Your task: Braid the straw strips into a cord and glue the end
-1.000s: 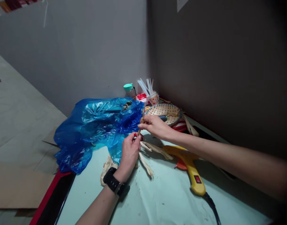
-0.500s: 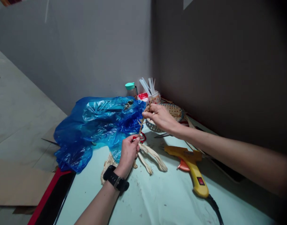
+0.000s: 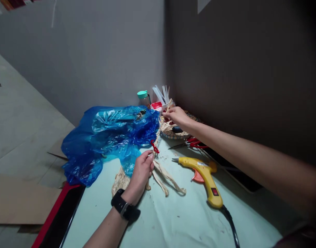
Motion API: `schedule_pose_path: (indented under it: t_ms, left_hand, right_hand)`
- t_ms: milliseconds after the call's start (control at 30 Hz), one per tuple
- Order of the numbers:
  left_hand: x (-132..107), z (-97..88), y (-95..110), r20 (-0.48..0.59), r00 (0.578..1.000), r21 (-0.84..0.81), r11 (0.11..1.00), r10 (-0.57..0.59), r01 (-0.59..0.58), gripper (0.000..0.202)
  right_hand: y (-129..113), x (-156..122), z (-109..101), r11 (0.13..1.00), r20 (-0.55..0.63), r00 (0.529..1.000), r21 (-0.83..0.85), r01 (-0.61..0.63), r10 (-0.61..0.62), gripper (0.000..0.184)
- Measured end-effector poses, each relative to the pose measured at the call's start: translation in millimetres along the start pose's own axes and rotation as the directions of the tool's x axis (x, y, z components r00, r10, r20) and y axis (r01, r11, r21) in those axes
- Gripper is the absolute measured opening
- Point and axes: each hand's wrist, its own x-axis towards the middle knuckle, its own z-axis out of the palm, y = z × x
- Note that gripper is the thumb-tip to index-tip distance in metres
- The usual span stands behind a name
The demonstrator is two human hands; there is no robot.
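A pale braid of dried plant fibre (image 3: pixel 157 136) runs up between my two hands. My left hand (image 3: pixel 142 167), with a black watch on the wrist, is closed in a pinch on its lower part, just below a red tie (image 3: pixel 155 147). Loose flat ends (image 3: pixel 170 179) of the fibre fan out below it onto the table. My right hand (image 3: pixel 176 116) pinches the upper part, and a tip sticks up past its fingers. Just behind and below that hand is a round woven basket (image 3: pixel 170 133). A coiled pale fibre piece (image 3: pixel 120 181) lies partly behind my left wrist.
A yellow glue gun (image 3: pixel 205 175) lies to the right, its cord running forward. Red-handled scissors (image 3: pixel 192 142) lie beside the basket. A crumpled blue plastic bag (image 3: pixel 106 137) covers the left. Behind stand a teal-lidded jar (image 3: pixel 143 98) and several glue sticks (image 3: pixel 161 93).
My right hand has moved up and away from my left, baring more of the basket and scissors. A longer, paler stretch of braid and the red tie now show between the hands.
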Motion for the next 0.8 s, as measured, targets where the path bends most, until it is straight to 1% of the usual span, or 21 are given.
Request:
schedule_pose_path:
  t_ms: [100,200,267,333,433,467,567,633,700,733,800]
  left_hand:
    - [-20,3.2,2,0.074,0.994,-0.112,0.990,-0.080,0.088,0.036]
    - [-39,7.3,3,0.141,0.978,-0.197,0.964,-0.154,0.180,0.039]
    - [-49,8.1,1,0.164,0.971,-0.240,0.947,-0.177,0.213,0.040]
    - [-56,6.8,-1,0.166,0.969,-0.278,0.935,-0.181,0.222,0.041]
    - [-63,2.8,-2,0.160,0.971,-0.324,0.919,-0.181,0.224,0.040]
    - [-64,1.7,-2,0.160,0.970,-0.335,0.914,-0.185,0.229,0.038]
    - [-65,0.1,0,0.167,0.968,-0.359,0.903,-0.186,0.235,0.034]
    - [-66,0.1,1,0.173,0.970,-0.373,0.900,-0.172,0.226,0.034]
    - [-66,-0.3,1,0.166,0.974,-0.369,0.906,-0.153,0.205,0.035]
    - [-67,-0.8,0,0.160,0.976,-0.350,0.916,-0.149,0.198,0.035]
    - [-69,-2.8,-1,0.149,0.978,-0.297,0.937,-0.147,0.186,0.035]
  right_hand:
    - [6,-7,3,0.999,0.066,0.997,0.001,-0.039,0.039,0.022]
    - [12,-20,7,0.999,0.135,0.990,-0.019,-0.033,0.035,0.022]
    - [13,-31,7,0.998,0.182,0.983,-0.064,-0.001,0.013,0.021]
    - [10,-46,2,0.990,0.229,0.973,-0.131,0.048,-0.017,0.019]
    - [-4,-75,-9,0.959,0.306,0.949,-0.240,0.151,-0.073,0.007]
    - [-10,-87,-12,0.944,0.341,0.935,-0.268,0.191,-0.093,0.004]
    - [-24,-124,-10,0.914,0.477,0.873,-0.302,0.270,-0.100,0.007]
    - [-26,-147,1,0.913,0.568,0.821,-0.300,0.276,-0.061,0.014]
    - [-23,-163,15,0.927,0.637,0.770,-0.285,0.245,-0.008,0.027]
    - [-20,-169,22,0.934,0.648,0.761,-0.278,0.225,0.010,0.032]
    - [-14,-175,32,0.944,0.646,0.763,-0.266,0.193,0.026,0.033]
